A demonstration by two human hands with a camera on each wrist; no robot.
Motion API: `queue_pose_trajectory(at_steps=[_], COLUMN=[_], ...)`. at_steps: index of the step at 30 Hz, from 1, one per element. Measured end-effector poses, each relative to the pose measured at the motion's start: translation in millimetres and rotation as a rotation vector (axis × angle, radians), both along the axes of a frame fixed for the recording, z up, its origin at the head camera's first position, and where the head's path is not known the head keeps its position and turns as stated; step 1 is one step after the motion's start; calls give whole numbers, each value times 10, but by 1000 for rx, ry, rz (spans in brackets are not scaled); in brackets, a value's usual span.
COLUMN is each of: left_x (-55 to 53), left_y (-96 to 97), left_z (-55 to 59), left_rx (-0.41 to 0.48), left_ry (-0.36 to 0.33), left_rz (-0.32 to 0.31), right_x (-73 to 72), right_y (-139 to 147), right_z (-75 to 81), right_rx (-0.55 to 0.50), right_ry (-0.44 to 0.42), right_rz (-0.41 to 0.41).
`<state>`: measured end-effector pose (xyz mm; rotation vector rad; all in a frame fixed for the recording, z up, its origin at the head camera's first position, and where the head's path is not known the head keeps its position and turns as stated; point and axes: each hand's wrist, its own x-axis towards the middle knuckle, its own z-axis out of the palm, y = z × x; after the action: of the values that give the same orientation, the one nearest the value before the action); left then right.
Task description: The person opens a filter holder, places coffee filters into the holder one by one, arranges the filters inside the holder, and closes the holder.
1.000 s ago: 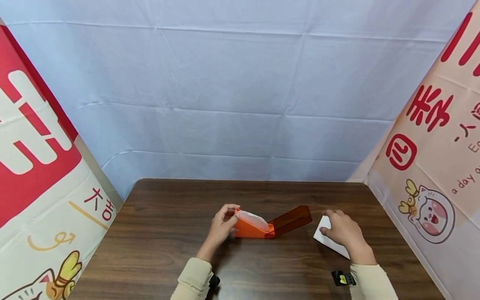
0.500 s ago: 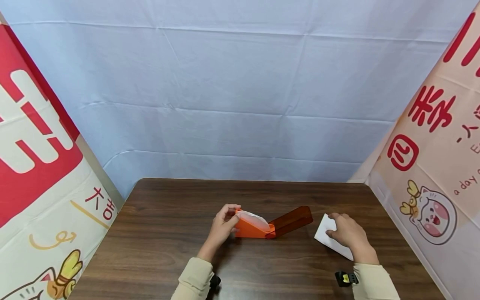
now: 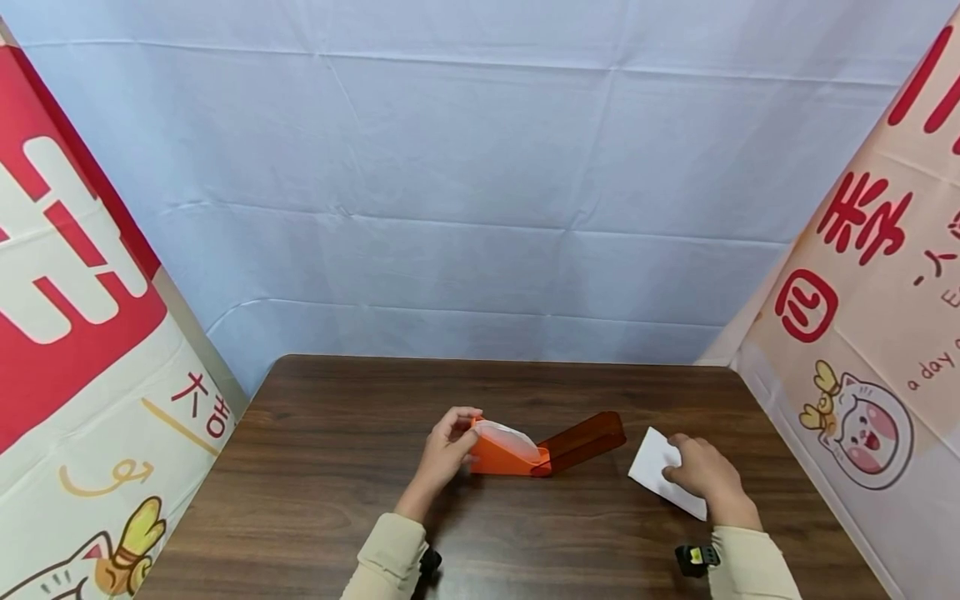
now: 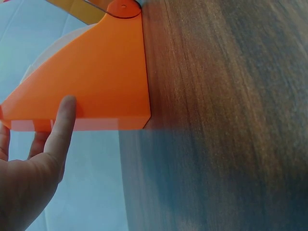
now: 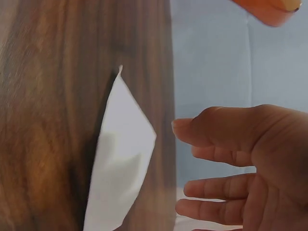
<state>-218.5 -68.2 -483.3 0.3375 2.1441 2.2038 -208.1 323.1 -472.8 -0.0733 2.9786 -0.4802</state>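
Note:
My left hand holds the left end of an orange box with sloping sides, its thumb flat on the near side and the fingers at the end wall. In the left wrist view that thumb lies along the orange side. White rounded sheets stand inside the box. Its see-through brown lid is swung back to the right on a hinge. Over the right part of a white folded paper is my right hand. In the right wrist view its relaxed fingers are apart from the paper, holding nothing.
A dark wooden table bears everything. Behind it hangs a pale blue cloth. Printed banners flank the table at left and right. Both sleeves carry a small black device at the wrist.
My right hand has shifted right and let go of the white paper, which lies on the table with more of it showing. My left hand and the box stay nearly where they were.

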Motion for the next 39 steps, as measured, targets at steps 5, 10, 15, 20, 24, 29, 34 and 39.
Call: queue_pose_trajectory(at_steps=[5, 10, 15, 20, 24, 29, 34, 39], left_x=[-3, -6, -5, 1, 1, 0, -1, -5], left_y=[-4, -9, -11, -6, -5, -10, -12, -13], left_z=[7, 3, -6, 2, 4, -2, -5, -6], left_rx=[2, 2, 1, 9, 9, 6, -1, -6], left_ry=[1, 0, -2, -7, -6, -2, 0, 6], left_rz=[-8, -8, -7, -11, -15, -12, -11, -14], right_x=[1, -6, -28, -20, -3, -5, -30, -49], right_y=[71, 115, 166, 221, 236, 232, 221, 213], right_z=[-54, -95, -169, -262, -314, -340, -355, -371], right_rx=[-20, -26, -22, -39, -42, -25, -21, -79], right_ry=[-40, -60, -99, -173, -173, -146, -107, -85], right_rz=[-11, -23, -49, -82, -86, -95, -108, -134])
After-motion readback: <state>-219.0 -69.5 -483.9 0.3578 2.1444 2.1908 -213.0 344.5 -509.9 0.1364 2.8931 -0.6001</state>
